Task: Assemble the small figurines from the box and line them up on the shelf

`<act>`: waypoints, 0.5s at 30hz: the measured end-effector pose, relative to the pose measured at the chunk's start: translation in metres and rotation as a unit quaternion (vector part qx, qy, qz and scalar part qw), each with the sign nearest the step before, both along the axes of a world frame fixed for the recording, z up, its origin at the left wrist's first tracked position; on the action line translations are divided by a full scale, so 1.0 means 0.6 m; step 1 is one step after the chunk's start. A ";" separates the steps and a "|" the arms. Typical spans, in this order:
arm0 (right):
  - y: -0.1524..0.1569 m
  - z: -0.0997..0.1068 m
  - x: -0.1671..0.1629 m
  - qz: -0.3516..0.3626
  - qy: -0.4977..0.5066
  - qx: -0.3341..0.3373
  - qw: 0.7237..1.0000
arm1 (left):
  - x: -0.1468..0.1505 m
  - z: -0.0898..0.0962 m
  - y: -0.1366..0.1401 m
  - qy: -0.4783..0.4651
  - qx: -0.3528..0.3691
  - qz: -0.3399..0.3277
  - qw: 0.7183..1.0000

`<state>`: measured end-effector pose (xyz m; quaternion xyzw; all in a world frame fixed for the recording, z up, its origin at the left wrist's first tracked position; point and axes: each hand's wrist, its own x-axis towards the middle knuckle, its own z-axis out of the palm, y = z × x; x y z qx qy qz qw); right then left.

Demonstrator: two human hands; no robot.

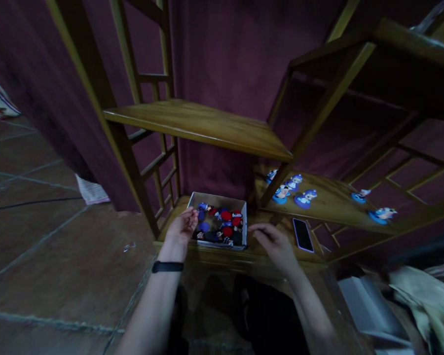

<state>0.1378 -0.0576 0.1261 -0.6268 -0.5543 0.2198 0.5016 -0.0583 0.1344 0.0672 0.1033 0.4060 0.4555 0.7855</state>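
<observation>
A white cardboard box (244,219) with an open top sits on the bottom wooden shelf. Inside it lie several small figurines (226,224) with red, blue and black parts. My left hand (185,224), with a black band on the wrist, is at the box's left wall, its fingers loosely curled and no object visible in them. Just off the box's right wall is my right hand (274,241), fingers stretched toward the box, with nothing visible in it. To its right lies a phone (302,234) with a dark screen and purple edge.
Several blue-and-white figurines (305,198) stand on a raised shelf (340,204) at right. A wooden shelf board (200,123) overhangs the box. Purple curtain (222,59) hangs behind. A pale box (373,305) is at lower right; tiled floor (40,246) extends left.
</observation>
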 end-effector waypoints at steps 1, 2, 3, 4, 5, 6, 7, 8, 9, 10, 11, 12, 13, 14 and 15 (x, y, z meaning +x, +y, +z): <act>0.032 -0.029 -0.011 0.028 0.012 -0.018 0.999 | -0.001 0.000 0.003 0.003 -0.008 0.011 1.000; 0.066 -0.059 -0.019 0.047 0.030 -0.039 0.998 | -0.003 0.000 0.005 0.005 -0.015 0.020 1.000; 0.099 -0.087 -0.025 0.053 0.050 -0.055 0.996 | -0.004 0.001 0.007 0.006 -0.021 0.026 0.999; 0.131 -0.114 -0.030 0.055 0.061 -0.069 0.994 | -0.006 0.001 0.010 0.006 -0.025 0.034 0.999; 0.161 -0.137 -0.035 0.059 0.055 -0.081 0.993 | -0.009 0.002 0.013 0.005 -0.027 0.040 0.999; 0.188 -0.157 -0.041 0.060 0.035 -0.091 0.993 | -0.012 0.003 0.016 0.003 -0.027 0.047 0.999; 0.211 -0.174 -0.047 0.068 -0.002 -0.111 0.991 | -0.014 0.004 0.018 0.000 -0.026 0.053 0.998; 0.230 -0.187 -0.053 0.072 -0.051 -0.136 0.987 | -0.017 0.005 0.021 -0.002 -0.026 0.058 0.998; 0.246 -0.198 -0.060 0.072 -0.104 -0.158 0.979 | -0.020 0.006 0.023 -0.005 -0.026 0.061 0.998; 0.259 -0.207 -0.067 0.073 -0.147 -0.175 0.971 | -0.023 0.007 0.025 -0.008 -0.027 0.063 0.998; 0.269 -0.215 -0.074 0.073 -0.178 -0.188 0.963 | -0.025 0.008 0.027 -0.012 -0.027 0.064 0.997; 0.276 -0.223 -0.080 0.074 -0.196 -0.197 0.958 | -0.027 0.009 0.028 -0.016 -0.028 0.065 0.997; 0.283 -0.230 -0.086 0.077 -0.204 -0.203 0.955 | -0.029 0.009 0.029 -0.021 -0.028 0.065 0.997; 0.288 -0.237 -0.090 0.080 -0.207 -0.208 0.952 | -0.030 0.010 0.029 -0.026 -0.026 0.065 0.997; 0.292 -0.244 -0.093 0.084 -0.213 -0.215 0.949 | -0.032 0.010 0.030 -0.030 -0.023 0.066 0.997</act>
